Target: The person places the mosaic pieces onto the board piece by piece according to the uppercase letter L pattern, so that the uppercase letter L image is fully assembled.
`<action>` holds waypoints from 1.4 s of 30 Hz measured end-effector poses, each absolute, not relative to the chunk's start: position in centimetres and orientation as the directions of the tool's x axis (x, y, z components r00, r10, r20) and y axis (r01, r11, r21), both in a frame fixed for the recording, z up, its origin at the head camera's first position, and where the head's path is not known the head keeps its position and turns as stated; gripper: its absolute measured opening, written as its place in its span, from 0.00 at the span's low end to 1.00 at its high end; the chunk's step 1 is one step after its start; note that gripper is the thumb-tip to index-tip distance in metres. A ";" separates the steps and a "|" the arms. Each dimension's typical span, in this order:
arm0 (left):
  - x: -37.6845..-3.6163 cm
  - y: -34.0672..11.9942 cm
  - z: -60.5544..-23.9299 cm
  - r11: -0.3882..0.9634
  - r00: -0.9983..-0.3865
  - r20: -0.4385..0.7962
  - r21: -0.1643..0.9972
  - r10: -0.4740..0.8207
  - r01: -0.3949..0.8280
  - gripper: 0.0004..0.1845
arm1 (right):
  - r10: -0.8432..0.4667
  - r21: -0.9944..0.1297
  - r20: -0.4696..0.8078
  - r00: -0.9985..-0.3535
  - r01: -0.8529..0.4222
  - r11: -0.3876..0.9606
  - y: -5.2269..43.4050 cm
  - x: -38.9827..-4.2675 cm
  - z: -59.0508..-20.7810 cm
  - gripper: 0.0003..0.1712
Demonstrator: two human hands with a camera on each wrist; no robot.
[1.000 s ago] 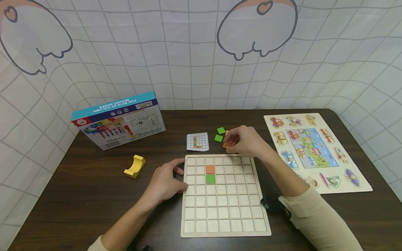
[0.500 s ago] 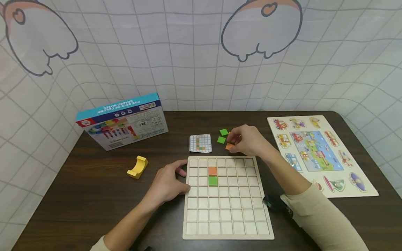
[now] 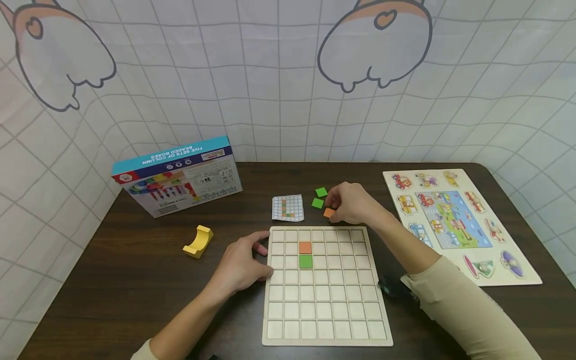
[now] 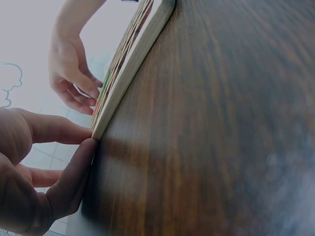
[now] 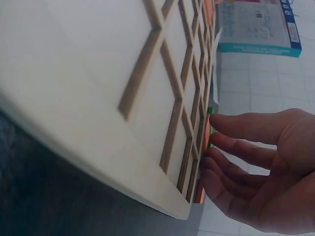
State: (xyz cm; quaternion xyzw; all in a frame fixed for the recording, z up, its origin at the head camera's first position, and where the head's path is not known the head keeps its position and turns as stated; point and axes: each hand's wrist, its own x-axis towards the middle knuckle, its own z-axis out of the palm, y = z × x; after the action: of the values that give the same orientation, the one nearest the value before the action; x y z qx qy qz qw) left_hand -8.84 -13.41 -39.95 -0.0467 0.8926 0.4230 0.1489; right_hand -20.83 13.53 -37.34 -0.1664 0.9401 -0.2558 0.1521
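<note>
A square wooden grid board [image 3: 321, 307] lies before me with one orange tile [image 3: 305, 247] and one green tile [image 3: 305, 261] in adjoining cells of one column. My left hand [image 3: 240, 262] touches the board's left edge with thumb and fingertips, as the left wrist view also shows. Past the board's far edge, my right hand [image 3: 353, 204] reaches down over the loose tiles. An orange tile [image 3: 329, 212] lies by its thumb, and two green tiles [image 3: 319, 197] lie to its left. Whether the fingertips pinch a tile is hidden. A small grid pattern card [image 3: 288, 208] lies behind the board.
A yellow curved block [image 3: 198, 242] lies on the dark wooden table [image 3: 135, 280] to the left. Behind it stands a blue-topped box [image 3: 180, 175]. On the right lies a picture puzzle board [image 3: 459, 225]; the right forearm passes over its near-left corner.
The right hand's fingers have settled lower over the loose tiles, and a second orange tile is now hidden by them. The left hand stays at the board's edge. The view has shifted slightly.
</note>
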 end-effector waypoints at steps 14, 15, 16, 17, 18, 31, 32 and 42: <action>-8.9 -13.4 -39.9 0.641 -0.952 -0.302 0.740 0.046 -0.204 0.44 | -0.433 -0.513 -0.164 -0.887 -0.298 0.805 13.5 -21.2 -37.9 0.15; -8.9 -13.4 -40.0 0.641 -0.952 -0.302 0.740 0.047 -0.203 0.44 | -0.434 -0.513 -0.162 -0.886 -0.300 0.805 13.5 -21.2 -37.9 0.15; -8.9 -13.4 -40.0 0.641 -0.953 -0.301 0.741 0.048 -0.201 0.44 | -0.435 -0.512 -0.161 -0.886 -0.301 0.804 13.5 -21.2 -37.9 0.15; -8.9 -13.4 -40.0 0.642 -0.953 -0.299 0.741 0.048 -0.200 0.44 | -0.435 -0.511 -0.160 -0.886 -0.302 0.804 13.4 -21.2 -37.9 0.15; -8.9 -13.4 -40.0 0.641 -0.953 -0.298 0.741 0.049 -0.199 0.44 | -0.435 -0.511 -0.161 -0.886 -0.302 0.805 13.4 -21.2 -37.9 0.15; -9.0 -13.4 -40.0 0.646 -0.954 -0.297 0.737 0.047 -0.198 0.44 | -0.427 -0.500 -0.157 -0.891 -0.301 0.812 13.3 -21.2 -37.8 0.15; -9.0 -13.4 -40.0 0.647 -0.954 -0.297 0.736 0.046 -0.198 0.44 | -0.426 -0.500 -0.158 -0.891 -0.300 0.812 13.3 -21.2 -37.8 0.15; -8.9 -13.5 -39.9 0.648 -0.953 -0.299 0.735 0.047 -0.198 0.44 | -0.428 -0.502 -0.153 -0.891 -0.303 0.810 13.2 -21.2 -37.8 0.15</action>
State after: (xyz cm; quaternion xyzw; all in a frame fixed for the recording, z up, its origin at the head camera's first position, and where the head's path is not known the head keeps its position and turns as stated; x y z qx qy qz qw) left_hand -8.91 -13.47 -39.94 -0.0422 0.8958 0.4172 0.1471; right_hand -21.25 13.22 -37.81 -0.1938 0.9424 -0.2394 0.1303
